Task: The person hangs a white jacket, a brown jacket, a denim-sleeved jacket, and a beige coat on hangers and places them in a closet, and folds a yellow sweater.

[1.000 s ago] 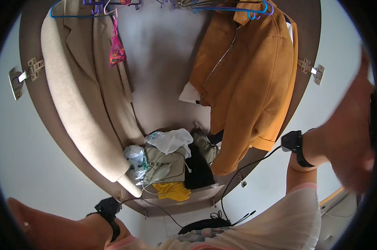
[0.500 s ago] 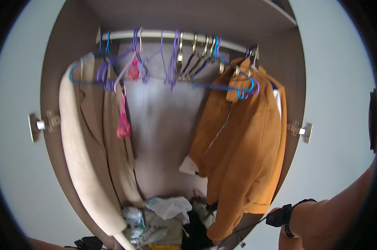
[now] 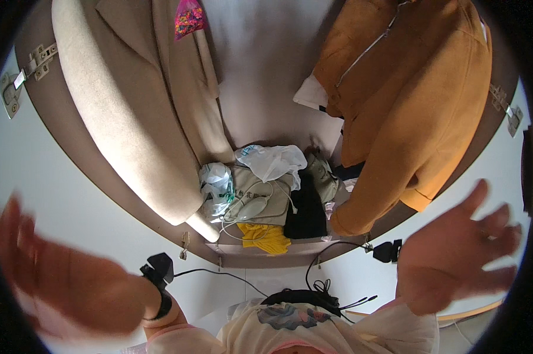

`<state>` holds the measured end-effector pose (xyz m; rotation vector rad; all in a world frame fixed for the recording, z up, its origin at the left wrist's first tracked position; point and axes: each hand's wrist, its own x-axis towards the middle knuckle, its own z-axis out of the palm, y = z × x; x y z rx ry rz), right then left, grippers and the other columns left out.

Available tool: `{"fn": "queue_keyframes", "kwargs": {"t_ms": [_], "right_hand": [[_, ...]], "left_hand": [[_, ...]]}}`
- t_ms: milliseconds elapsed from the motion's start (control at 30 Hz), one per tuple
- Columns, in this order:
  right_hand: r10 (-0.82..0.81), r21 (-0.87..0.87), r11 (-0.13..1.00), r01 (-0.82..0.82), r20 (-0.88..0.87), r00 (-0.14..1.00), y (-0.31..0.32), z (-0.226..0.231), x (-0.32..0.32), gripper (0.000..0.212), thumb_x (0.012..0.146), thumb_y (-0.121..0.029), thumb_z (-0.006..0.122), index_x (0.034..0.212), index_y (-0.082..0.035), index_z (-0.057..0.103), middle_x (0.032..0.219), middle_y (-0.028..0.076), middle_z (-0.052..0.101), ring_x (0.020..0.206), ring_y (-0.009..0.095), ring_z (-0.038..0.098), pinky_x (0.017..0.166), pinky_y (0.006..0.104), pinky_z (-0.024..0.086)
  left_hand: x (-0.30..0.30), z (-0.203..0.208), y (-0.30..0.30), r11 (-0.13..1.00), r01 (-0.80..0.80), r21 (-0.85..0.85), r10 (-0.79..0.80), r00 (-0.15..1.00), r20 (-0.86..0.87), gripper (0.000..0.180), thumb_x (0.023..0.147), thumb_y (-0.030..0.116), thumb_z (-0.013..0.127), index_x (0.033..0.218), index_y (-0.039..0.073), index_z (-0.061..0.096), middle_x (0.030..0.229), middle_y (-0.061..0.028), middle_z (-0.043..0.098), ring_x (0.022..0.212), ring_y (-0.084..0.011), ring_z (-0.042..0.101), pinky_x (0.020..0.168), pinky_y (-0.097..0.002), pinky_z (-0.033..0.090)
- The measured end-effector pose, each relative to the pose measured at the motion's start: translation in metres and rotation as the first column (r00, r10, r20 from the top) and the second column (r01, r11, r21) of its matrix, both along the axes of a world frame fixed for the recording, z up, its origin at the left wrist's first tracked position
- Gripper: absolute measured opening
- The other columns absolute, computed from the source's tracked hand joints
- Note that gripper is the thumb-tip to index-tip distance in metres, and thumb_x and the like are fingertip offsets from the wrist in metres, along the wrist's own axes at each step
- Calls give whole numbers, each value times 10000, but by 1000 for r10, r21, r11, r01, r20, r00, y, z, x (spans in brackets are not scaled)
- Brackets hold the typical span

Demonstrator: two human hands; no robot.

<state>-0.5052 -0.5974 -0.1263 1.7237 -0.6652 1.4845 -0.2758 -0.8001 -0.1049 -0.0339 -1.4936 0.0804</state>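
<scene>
While both hands are raised before the wardrobe, neither shows anything in its grasp. Your left hand (image 3: pixel 72 277) is blurred, its fingers apart, in front of the white left door (image 3: pixel 84 194); your right hand (image 3: pixel 449 259) has its fingers spread wide before the right door (image 3: pixel 502 162), near the orange-brown jacket (image 3: pixel 420 112). Whether either touches a door, you cannot tell from this view.

Both doors stand outward on metal hinges, so expect stiff, smooth panels that swing rather than lift; their free edges would give you the surest hold. The jacket hangs at the right and looks thick, soft and fairly weighty; the beige coat (image 3: pixel 125 135), at the left, should be similar. Grip either at the shoulders, since a loose sleeve would sag. Between them below, a thin white plastic bag (image 3: pixel 272 162) lies above yellow cloth (image 3: pixel 263 239); it probably slips and crumples easily.
</scene>
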Motion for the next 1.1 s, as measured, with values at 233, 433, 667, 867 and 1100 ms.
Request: {"fn": "queue_keyframes", "kwargs": {"t_ms": [233,433,667,867,1100], "right_hand": [[-145,594,804,-24,235,961,-27,-46,-20,364,707,24,526,1062,29,444,1040,195,492,948,265,475,815,344,381],[-372,827,559,63,181,911,-52,-131,-60,465,701,35,533,1148,-17,417,1182,184,414,1079,323,415,915,360,332],[-807,830,392,398,103,581,-9,-184,-125,573,719,36,514,1254,2,310,1294,216,307,1191,361,311,996,387,249],[-689,823,500,270,190,699,-22,-225,-87,516,733,21,519,1218,4,344,1307,215,294,1184,356,324,992,403,246],[-574,920,272,-283,391,720,-72,-313,-54,460,732,-16,576,1155,-32,397,1194,197,397,1115,335,400,910,387,344]], "left_hand": [[-50,-24,-86,812,-505,293,473,863,176,421,769,215,628,1129,57,477,1160,-152,462,1092,-256,423,885,-386,353],[-66,-71,-119,559,-797,229,742,604,291,767,683,214,689,1311,118,260,1270,-199,312,1128,-372,350,915,-443,332],[-62,-115,-126,701,-646,302,599,764,242,805,694,103,650,1313,2,145,1335,-198,254,1216,-360,287,987,-406,291],[-77,-183,-93,568,-750,340,707,656,266,767,721,153,653,1277,-73,176,1279,-247,269,1193,-355,288,1000,-406,245],[-116,-325,-63,765,-518,382,-77,515,854,458,741,175,624,1151,86,440,1299,-182,232,1201,-346,251,943,-417,310]]}}
